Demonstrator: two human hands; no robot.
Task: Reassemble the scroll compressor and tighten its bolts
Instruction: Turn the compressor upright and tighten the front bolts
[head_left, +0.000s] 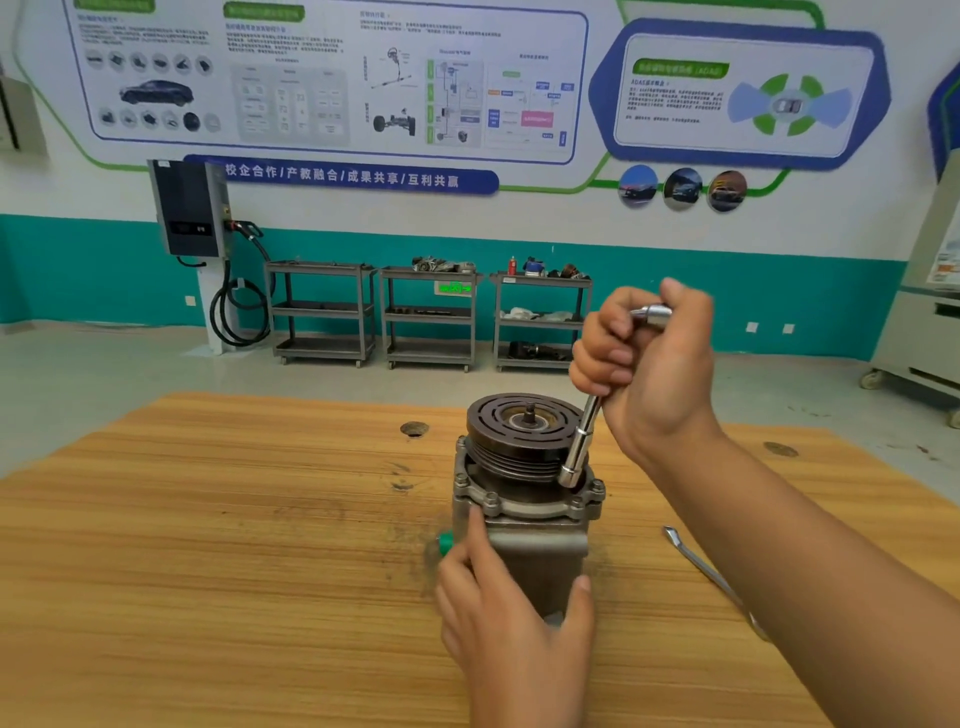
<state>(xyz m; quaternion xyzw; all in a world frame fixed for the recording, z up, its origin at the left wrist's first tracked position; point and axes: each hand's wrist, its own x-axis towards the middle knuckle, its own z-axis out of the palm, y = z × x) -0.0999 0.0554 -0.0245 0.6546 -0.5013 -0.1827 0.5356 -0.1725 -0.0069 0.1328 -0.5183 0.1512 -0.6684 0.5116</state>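
Our left hand (511, 618) grips the upright compressor (537, 545), pulley (519, 439) uppermost. Above, our right hand (649, 364) grasps the tilted socket driver (581, 441), tip down on the flange (530, 503).

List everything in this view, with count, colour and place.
table: one, wooden, foreground
scroll compressor: one, grey, upright on table centre
pulley: one, dark, atop scroll compressor
socket wrench: one, silver, tip at scroll compressor's flange
metal bar: one, silver, lying on table, right
carts: three, grey, along far wall
wall charger: one, dark, far wall left
left hand: one, holds scroll compressor body
right hand: one, grips socket wrench
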